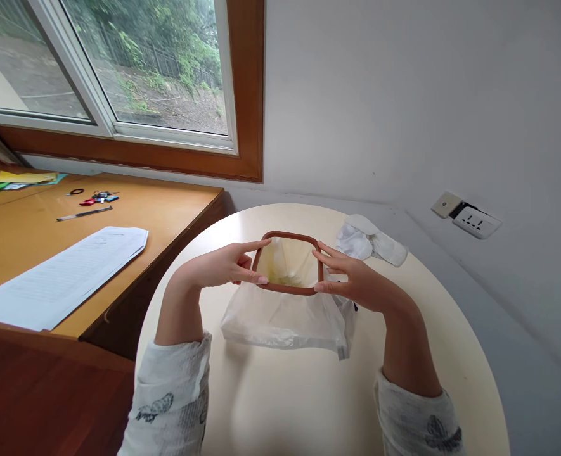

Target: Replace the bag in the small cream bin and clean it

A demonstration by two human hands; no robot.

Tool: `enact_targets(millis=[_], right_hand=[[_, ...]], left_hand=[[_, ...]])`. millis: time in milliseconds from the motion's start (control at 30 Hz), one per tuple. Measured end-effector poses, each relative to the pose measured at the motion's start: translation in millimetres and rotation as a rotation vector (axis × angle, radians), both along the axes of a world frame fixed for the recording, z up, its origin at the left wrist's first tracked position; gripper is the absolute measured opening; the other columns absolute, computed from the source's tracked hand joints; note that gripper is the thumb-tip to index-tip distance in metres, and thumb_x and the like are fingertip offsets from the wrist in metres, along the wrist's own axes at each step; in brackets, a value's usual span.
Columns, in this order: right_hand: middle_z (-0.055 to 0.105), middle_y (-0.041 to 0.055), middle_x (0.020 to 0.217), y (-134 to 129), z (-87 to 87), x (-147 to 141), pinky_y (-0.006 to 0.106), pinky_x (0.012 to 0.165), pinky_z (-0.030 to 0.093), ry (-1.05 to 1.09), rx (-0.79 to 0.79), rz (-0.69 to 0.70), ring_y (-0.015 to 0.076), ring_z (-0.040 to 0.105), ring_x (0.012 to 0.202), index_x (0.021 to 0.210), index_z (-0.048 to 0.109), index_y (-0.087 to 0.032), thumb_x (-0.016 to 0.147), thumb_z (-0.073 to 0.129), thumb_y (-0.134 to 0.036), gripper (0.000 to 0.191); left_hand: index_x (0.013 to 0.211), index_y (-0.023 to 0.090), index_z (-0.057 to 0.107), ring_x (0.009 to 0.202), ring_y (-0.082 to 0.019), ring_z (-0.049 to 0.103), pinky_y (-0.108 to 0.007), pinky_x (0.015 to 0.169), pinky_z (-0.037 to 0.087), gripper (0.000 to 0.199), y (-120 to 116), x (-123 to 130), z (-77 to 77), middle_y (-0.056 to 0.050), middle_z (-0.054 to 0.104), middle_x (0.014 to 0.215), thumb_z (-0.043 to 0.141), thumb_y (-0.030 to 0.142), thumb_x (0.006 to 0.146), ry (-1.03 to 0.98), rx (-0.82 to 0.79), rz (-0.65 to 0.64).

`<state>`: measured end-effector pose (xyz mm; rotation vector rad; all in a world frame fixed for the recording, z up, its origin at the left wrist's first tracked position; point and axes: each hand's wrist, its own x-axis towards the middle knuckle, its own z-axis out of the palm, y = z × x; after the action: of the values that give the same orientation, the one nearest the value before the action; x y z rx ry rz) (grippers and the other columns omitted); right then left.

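A brown ring-shaped rim (290, 291), square with rounded corners, sits at the mouth of what looks like a small bin. A translucent white plastic bag (284, 323) lines the inside, passes under the rim and drapes outside over the near side, hiding the bin's body. Against the rim's left side, my left hand (225, 265) has its index finger at the far corner and its thumb at the near corner, other fingers curled. On the right side, my right hand (349, 275) grips the rim between fingers and thumb.
The bin stands on a round cream table (270, 405). Crumpled white plastic (370, 240) lies behind my right hand. On the wooden desk (175, 209) at left are papers (71, 275), a pen (84, 213) and keys (102, 197). A wall socket (476, 220) is at right.
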<state>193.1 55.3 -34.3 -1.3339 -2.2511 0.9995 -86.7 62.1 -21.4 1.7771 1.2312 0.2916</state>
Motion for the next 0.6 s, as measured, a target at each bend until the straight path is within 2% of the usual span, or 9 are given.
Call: enact_targets(millis=[167, 400, 600], right_hand=[[0.012, -0.0011, 0.15, -0.5, 1.9, -0.8, 0.043, 0.104, 0.031, -0.005, 0.024, 0.015, 0.03, 0.021, 0.134, 0.136, 0.034, -0.034, 0.074, 0.057, -0.057, 0.07], [0.011, -0.0008, 0.15, -0.5, 0.4, 0.0, 0.044, 0.101, 0.035, -0.009, -0.015, -0.008, 0.033, 0.029, 0.131, 0.136, 0.033, -0.034, 0.073, 0.057, -0.058, 0.072], [0.01, -0.0029, 0.15, -0.5, 0.8, -0.3, 0.042, 0.102, 0.034, -0.016, -0.023, -0.01, 0.0318, 0.031, 0.13, 0.136, 0.032, -0.036, 0.072, 0.057, -0.06, 0.073]], left_hand=[[0.139, 0.026, 0.027, 0.06, -0.011, 0.039, -0.024, 0.057, 0.033, 0.083, 0.8, 0.3, -0.7, 0.005, 0.044, 0.062, 0.063, 0.049, 0.068, -0.005, -0.009, 0.011], [0.133, 0.027, 0.037, 0.06, -0.011, 0.039, -0.024, 0.056, 0.034, 0.073, 0.8, 0.1, -0.5, 0.005, 0.044, 0.062, 0.064, 0.049, 0.068, -0.009, -0.014, 0.01], [0.127, 0.026, 0.044, 0.059, -0.011, 0.038, -0.024, 0.055, 0.034, 0.065, 2.3, 0.0, -1.7, 0.004, 0.043, 0.061, 0.064, 0.048, 0.07, -0.029, -0.011, -0.015]])
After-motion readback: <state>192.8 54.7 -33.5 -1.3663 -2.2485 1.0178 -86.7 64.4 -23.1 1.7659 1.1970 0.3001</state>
